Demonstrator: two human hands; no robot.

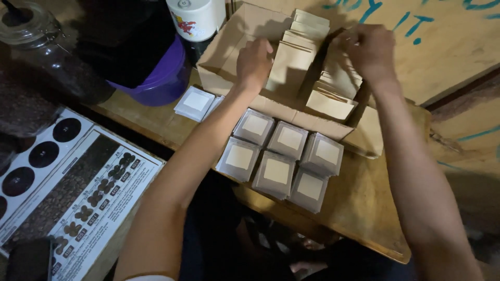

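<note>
Both hands in the cardboard box (224, 57) on the wooden worktop (364, 203). Left hand (253, 62) curled, grip closed on a brown paper pouch (287, 67) standing in the box. Right hand (369, 49) pinches the top of another pouch (341, 73) in the right row, fingers closed. Six stacks of clear-wrapped square packets (284, 164) sit just in front of the box, two rows of three. Purple tub (166, 78) to the left, printed chart (78, 192) lower left.

Upright tan paper pouches (291, 62) in box (224, 67)
</note>
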